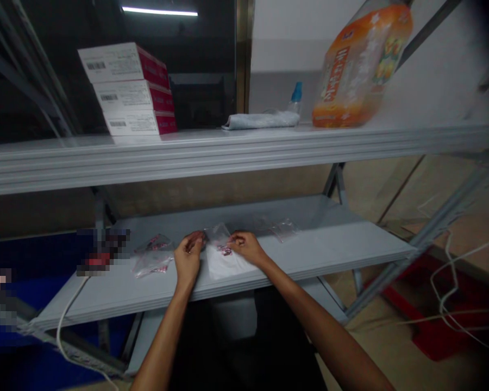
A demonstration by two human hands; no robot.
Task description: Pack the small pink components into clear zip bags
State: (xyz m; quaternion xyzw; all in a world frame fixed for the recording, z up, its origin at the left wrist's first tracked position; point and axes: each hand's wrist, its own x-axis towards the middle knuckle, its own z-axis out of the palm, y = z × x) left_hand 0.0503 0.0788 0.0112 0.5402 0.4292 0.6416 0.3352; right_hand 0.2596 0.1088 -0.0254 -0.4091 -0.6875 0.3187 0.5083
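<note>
A small clear plastic bag (217, 232) is between my hands over the lower shelf. My left hand (188, 256) has its fingers curled in, closed at the bag's left edge. On the other side my right hand (248, 248) is pinched by the bag's right edge; what its fingertips hold is too small to make out. Just below them, several tiny red and dark pieces (225, 250) show against a white sheet (228, 268) lying flat on the shelf. Left of my left hand lie clear bags with red bits inside (154, 257).
More clear bags (284, 229) lie right on the lower shelf (330, 239). A blurred-out object with a white cable (71, 301) is at the left end. The upper shelf (212, 157) bears stacked boxes (126, 98), a folded cloth (261, 120), a blue-capped bottle (296, 96) and an orange-labelled bottle (358, 70).
</note>
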